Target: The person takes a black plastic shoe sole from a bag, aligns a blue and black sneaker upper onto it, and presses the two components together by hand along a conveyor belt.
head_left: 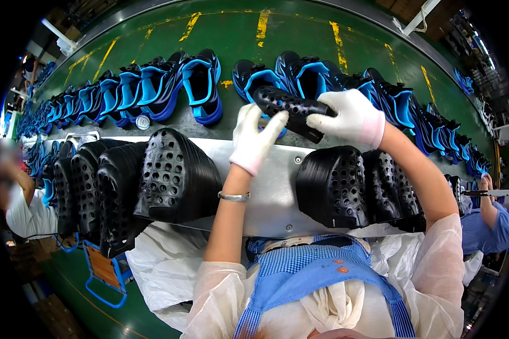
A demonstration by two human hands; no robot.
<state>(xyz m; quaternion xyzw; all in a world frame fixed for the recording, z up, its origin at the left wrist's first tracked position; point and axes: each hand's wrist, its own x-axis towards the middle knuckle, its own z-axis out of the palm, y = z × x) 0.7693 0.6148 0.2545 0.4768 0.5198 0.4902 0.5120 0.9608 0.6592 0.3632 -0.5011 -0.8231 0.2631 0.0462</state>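
A black perforated plastic shoe insert (288, 107) lies across the opening of a black and blue sneaker (247, 75) on the green belt. My gloved right hand (348, 116) is closed round the insert's right end. My gloved left hand (256, 138) is at the sneaker's heel, fingers on one side and thumb on the other; the hand and insert hide most of the heel. Its thumb comes close to the insert's lower edge; whether they touch is unclear. Stacks of similar black inserts stand to the left (172, 178) and right (336, 186) of my forearms.
Rows of black and blue sneakers (201, 85) line the belt (232, 28) on both sides. A metal shelf (271, 186) runs before me. Co-workers sit at the far left (31, 209) and far right (489, 223). An orange and blue chair (104, 271) stands at lower left.
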